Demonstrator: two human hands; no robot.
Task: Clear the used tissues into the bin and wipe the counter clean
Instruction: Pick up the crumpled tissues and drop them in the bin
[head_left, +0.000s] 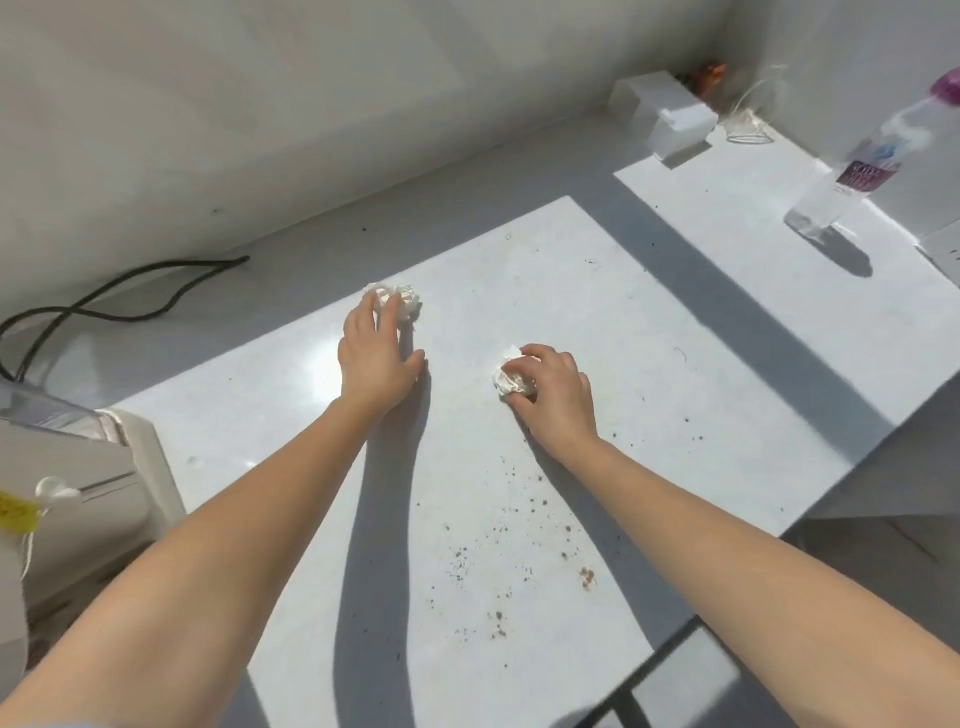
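Note:
Two crumpled white tissues lie on the white counter (597, 291). The far tissue (404, 300) sits under the fingertips of my left hand (376, 358), whose fingers are spread over it and touch it without closing. My right hand (553, 392) has its fingers and thumb curled around the near tissue (508, 380), which still rests on the counter. Brown crumbs and specks (519, 551) are scattered on the counter between my forearms. No bin is in view.
A clear plastic water bottle (852, 171) with a purple cap stands at the far right. A white box (662, 111) and a clear wrapper (750, 122) sit in the back corner. A black cable (119, 296) runs at the left, above a beige appliance (78, 493).

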